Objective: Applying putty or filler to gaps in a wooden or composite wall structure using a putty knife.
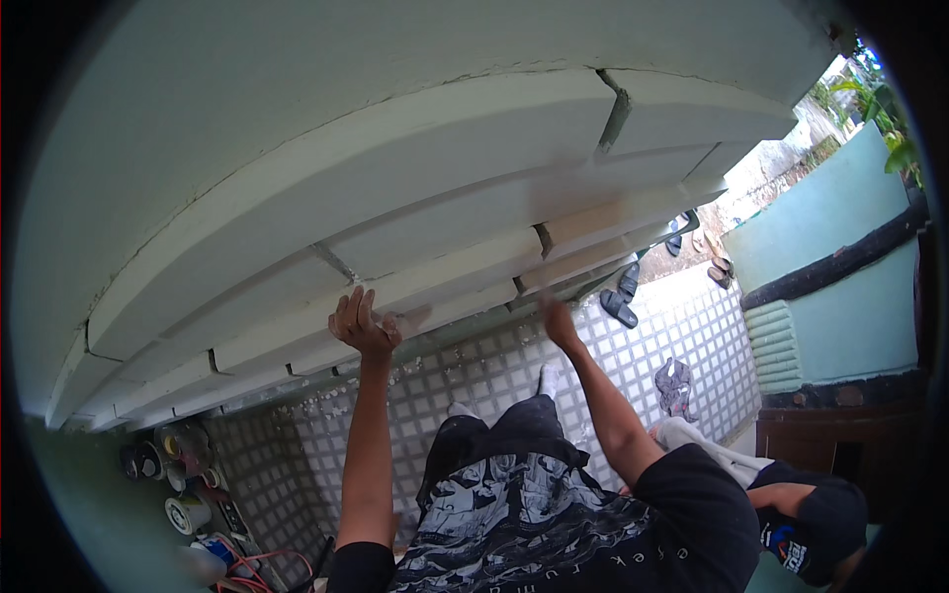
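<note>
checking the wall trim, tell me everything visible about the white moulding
The white moulding spans the wall in long stepped tiers, bowed by the fisheye view. It looks like matte plaster or cement, with dark gaps at several joints. The left hand overlaps its lower tiers, contact unclear; the right hand is blurred close by.
</note>
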Tool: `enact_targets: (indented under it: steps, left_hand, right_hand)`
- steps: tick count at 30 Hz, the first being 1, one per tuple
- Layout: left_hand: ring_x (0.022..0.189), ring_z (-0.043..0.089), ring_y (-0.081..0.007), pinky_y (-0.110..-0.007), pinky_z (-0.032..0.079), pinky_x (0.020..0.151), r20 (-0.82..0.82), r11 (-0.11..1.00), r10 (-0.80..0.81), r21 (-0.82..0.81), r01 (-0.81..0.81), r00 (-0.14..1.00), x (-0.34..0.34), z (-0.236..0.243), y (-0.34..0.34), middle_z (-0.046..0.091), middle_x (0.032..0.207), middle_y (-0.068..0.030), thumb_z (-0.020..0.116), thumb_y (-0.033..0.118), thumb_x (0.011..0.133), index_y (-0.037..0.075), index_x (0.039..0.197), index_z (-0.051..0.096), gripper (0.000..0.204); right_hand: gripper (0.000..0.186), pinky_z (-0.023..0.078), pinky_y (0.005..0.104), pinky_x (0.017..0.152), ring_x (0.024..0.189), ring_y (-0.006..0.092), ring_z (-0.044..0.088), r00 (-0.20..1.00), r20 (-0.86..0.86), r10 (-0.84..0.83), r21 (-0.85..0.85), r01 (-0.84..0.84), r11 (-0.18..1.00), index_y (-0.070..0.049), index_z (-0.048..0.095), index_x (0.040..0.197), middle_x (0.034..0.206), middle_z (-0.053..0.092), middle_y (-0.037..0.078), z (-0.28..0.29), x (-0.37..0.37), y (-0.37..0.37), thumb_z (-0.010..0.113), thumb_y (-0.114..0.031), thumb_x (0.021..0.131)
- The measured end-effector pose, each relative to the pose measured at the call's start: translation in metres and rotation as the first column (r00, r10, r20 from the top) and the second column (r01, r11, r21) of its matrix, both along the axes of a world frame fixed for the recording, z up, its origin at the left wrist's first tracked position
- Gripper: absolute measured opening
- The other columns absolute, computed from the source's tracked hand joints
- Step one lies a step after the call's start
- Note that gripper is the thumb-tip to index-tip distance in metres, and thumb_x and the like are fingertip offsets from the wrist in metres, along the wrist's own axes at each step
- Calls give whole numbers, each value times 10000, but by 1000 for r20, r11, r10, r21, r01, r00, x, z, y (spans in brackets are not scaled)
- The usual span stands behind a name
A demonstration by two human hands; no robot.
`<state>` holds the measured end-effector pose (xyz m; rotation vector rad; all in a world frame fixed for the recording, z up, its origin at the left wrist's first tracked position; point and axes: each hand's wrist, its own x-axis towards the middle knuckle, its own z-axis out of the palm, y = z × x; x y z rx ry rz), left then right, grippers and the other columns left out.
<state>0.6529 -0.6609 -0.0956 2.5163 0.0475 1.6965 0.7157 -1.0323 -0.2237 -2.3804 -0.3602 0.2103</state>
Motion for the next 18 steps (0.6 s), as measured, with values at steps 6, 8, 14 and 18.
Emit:
enact_targets:
  steps: [6, 8, 14, 18]
  left_hand:
    - [1184, 442, -257, -477, 282, 972, -19, 999, 40, -6, -40, 999, -8, 1, 1, 555, 1251, -25, 342, 432, 980, 142, 1180, 559, 414]
    - [1182, 442, -261, -480, 279, 976, -1, 1000, 16, -13, -16, 1000, 8, 13, -15, 554, 1251, -26, 341, 428, 981, 142, 1182, 557, 412]
    - [1205, 435, -276, -510, 241, 1041, -31, 995, 27, -91, -30, 999, 0, 22, -27, 554, 1242, -42, 327, 405, 986, 127, 1183, 541, 402]
    - [1212, 443, -285, -524, 238, 1057, -13, 992, 69, -104, -70, 998, -4, 27, -27, 542, 1250, -61, 310, 371, 990, 99, 1197, 523, 403]
  right_hand:
    - [394, 445, 495, 842, 940, 413, 605, 690, -466, 554, -186, -688, 701, 23, 624, 1014, 965, 635, 278, -24, -9, 14, 420, -312, 977]
    - [443, 449, 486, 838, 941, 415, 607, 955, -156, 251, -75, -265, 961, 30, 629, 1008, 989, 637, 279, -78, 7, -25, 443, -370, 967]
    - [439, 480, 473, 724, 844, 406, 631, 859, -320, 400, -26, -430, 903, 44, 632, 923, 928, 639, 278, -29, 20, -33, 523, -381, 933]
    - [481, 476, 522, 760, 935, 446, 612, 930, -368, 17, -31, -30, 999, 30, 638, 938, 900, 637, 299, -20, 26, -38, 495, -429, 931]
